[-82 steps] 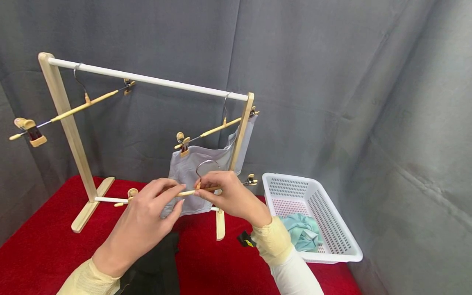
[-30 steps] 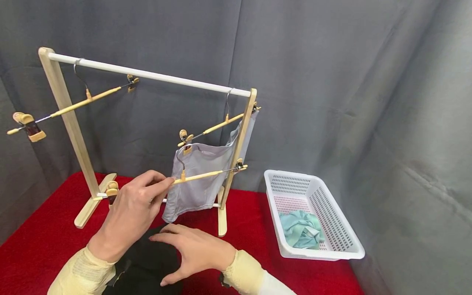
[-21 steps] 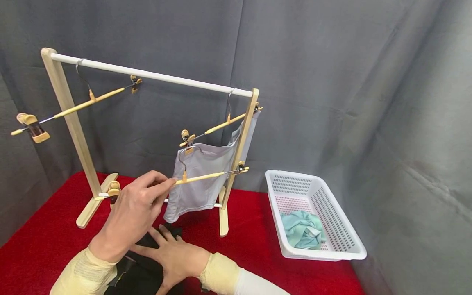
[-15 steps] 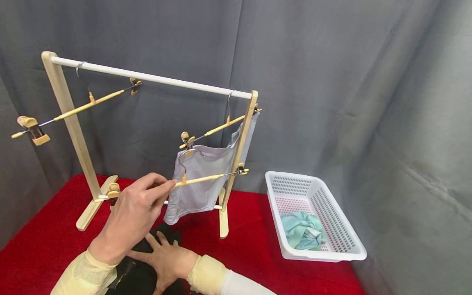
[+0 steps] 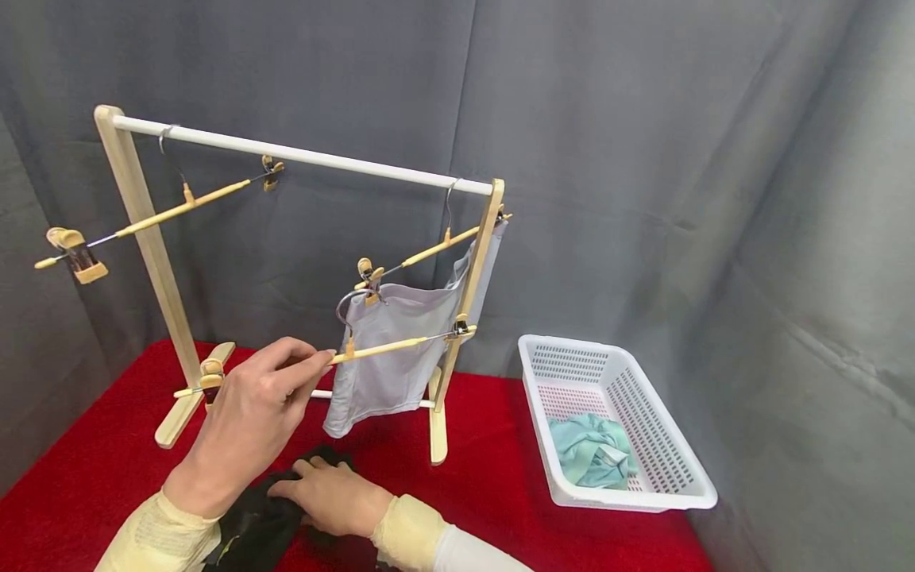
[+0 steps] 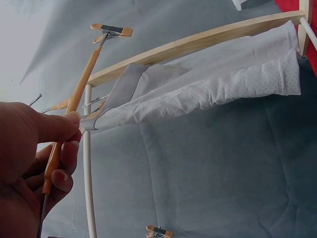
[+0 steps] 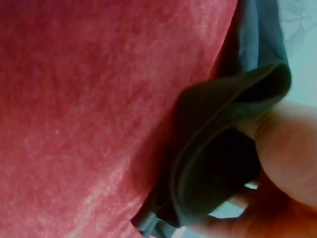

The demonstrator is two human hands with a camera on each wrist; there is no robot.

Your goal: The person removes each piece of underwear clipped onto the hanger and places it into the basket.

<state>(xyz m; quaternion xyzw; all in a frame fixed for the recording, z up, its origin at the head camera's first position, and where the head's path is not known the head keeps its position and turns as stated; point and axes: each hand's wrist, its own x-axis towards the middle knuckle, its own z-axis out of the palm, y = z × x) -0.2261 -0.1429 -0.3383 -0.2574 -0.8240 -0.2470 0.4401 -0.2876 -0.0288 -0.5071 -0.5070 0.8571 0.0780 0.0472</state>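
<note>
L hand (image 5: 260, 397): lower L of frame, thumb + fingertips pinching bar of the clip hanger, palm turned away from me.
Clip hanger (image 5: 386, 349): approx ctr of frame, L hand's on its bar; hook up, a clip at ea. end; R end overlaps rack post, can't tell from here if they touch.
R hand (image 5: 339, 499): bottom ctr of frame, thumb on one side of the black cloth, fingers on the other, gripping it.
Black cloth (image 5: 260, 524): bottom L-ctr, on red cover (image 5: 493, 461); edge folds over in a loop by R thumb.
Rack (image 5: 160, 278): L half of frame, wood posts w/ white rail.
2nd hanger (image 5: 164, 216): upper L, hooked on rail.
3rd hanger (image 5: 429, 252): rail's R end, w/ pale grey garment (image 5: 400, 342) clipped on.
Basket (image 5: 636, 499): lower R, white plastic, teal cloth (image 5: 593, 453) bunched inside.
Backdrop: grey curtain (image 5: 608, 199).
</note>
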